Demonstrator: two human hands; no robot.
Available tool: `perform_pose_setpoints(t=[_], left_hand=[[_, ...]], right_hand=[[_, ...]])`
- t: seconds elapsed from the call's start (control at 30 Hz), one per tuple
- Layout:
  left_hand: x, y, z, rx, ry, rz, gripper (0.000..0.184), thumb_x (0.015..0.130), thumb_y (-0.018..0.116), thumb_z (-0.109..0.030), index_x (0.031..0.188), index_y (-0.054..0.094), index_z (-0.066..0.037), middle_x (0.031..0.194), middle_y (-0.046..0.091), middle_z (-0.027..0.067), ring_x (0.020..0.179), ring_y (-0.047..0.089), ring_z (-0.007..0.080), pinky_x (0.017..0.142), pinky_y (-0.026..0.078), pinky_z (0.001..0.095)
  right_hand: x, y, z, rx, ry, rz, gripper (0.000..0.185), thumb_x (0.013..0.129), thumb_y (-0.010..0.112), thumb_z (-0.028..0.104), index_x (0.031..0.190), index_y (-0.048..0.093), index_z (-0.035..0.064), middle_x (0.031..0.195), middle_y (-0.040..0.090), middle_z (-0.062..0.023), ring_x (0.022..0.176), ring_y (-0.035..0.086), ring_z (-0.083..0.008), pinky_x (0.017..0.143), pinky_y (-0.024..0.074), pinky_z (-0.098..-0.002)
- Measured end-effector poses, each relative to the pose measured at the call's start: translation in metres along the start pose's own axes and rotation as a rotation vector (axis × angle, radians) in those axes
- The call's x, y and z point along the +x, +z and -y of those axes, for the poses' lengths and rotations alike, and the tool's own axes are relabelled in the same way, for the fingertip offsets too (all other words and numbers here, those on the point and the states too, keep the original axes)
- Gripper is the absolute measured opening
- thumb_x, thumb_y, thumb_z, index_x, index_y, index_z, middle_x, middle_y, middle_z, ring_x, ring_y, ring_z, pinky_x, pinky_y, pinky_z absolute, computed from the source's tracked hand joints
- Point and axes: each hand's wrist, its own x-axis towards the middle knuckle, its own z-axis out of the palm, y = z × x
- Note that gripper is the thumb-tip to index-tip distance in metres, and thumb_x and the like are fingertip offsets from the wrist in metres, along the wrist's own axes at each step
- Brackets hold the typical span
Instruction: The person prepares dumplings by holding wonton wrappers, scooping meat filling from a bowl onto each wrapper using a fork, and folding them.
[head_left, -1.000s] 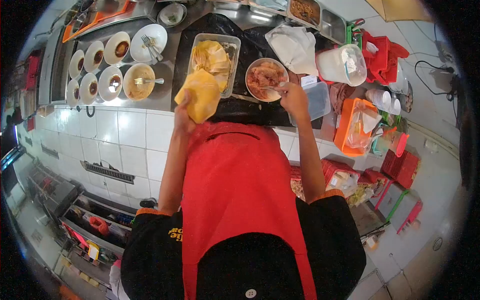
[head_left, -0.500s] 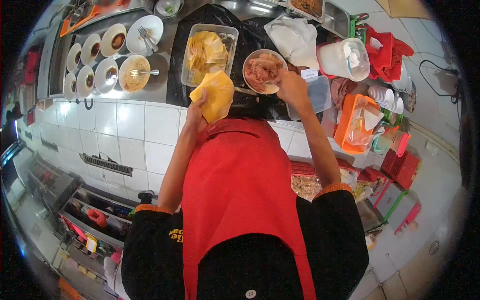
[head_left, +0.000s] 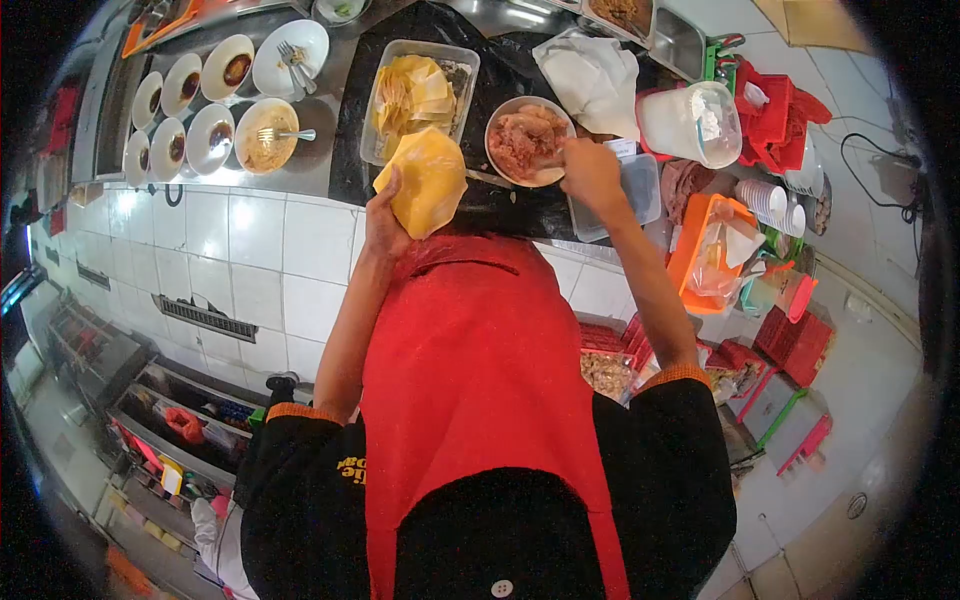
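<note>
My left hand is closed on a stack of yellow dumpling wrappers, holding it just in front of the counter edge. Behind the stack, a clear plastic container holds more wrappers, loosely piled and folded. A white bowl of pinkish minced meat stands to the right of it. At the bowl's right rim, my right hand is closed on a thin utensil whose end dips into the meat. The fingers hide most of this utensil, so its exact kind is unclear.
Several white bowls with dark sauce stand at left, beside a bowl with a fork. To the right are white paper sheets, a clear lidless-looking box, a white tub, and an orange basket.
The wrapper stack in my left hand has shifted slightly up and turned to face the camera more. My right hand stays at the bowl's rim, nearly unmoved.
</note>
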Motion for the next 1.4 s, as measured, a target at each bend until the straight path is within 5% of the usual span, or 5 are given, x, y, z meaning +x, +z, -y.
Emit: perform_pose_setpoints(t=[0.53,0.9,1.2,1.3,1.4], left_hand=[[0.020,0.009,0.001,-0.281,0.019,0.188,0.067,0.096,0.049,-0.047,0.143,0.035,-0.002,0.141,0.047,0.0178,0.126,0.050,0.0355,0.105,0.041,0.0512],[0.037,0.042,-0.006,0.031,-0.020,0.139,0.052,0.094,0.059,-0.029,0.136,0.042,-0.003,0.129,0.056,0.0145,0.115,0.060,0.0291,0.094,0.053,0.0444],[0.049,0.037,-0.001,0.131,-0.030,0.063,0.049,0.097,0.056,-0.031,0.135,0.043,-0.004,0.129,0.056,0.0141,0.114,0.060,0.0285,0.094,0.052,0.0457],[0.051,0.036,0.001,0.091,-0.087,0.089,0.050,0.097,0.055,-0.033,0.136,0.043,-0.005,0.130,0.056,0.0137,0.114,0.060,0.0282,0.094,0.052,0.0470],[0.037,0.063,-0.001,0.193,-0.032,0.051,0.051,0.097,0.054,-0.035,0.136,0.043,-0.005,0.129,0.056,0.0134,0.115,0.059,0.0284,0.094,0.052,0.0472]], right_hand=[[0.006,0.014,-0.012,-0.024,-0.081,-0.104,0.014,0.064,0.068,0.004,0.079,0.068,0.0047,0.083,0.068,-0.0175,0.078,0.069,-0.0343,0.067,0.0545,-0.0450],[0.006,0.003,-0.014,0.017,0.003,0.014,0.027,0.062,0.068,0.001,0.089,0.069,0.0039,0.083,0.068,-0.0180,0.080,0.068,-0.0341,0.069,0.0543,-0.0442],[-0.016,-0.054,-0.021,-0.018,-0.033,0.167,0.022,0.061,0.075,0.011,0.084,0.076,0.0139,0.082,0.070,-0.0146,0.081,0.068,-0.0312,0.072,0.0532,-0.0429],[-0.030,-0.078,-0.024,0.328,-0.009,0.052,0.027,0.067,0.075,0.008,0.093,0.076,0.0129,0.083,0.069,-0.0134,0.077,0.067,-0.0253,0.070,0.0517,-0.0356],[-0.042,-0.086,-0.015,0.911,-0.234,-0.095,0.028,0.076,0.068,-0.002,0.102,0.074,0.0092,0.084,0.068,-0.0091,0.074,0.061,-0.0160,0.068,0.0471,-0.0264]])
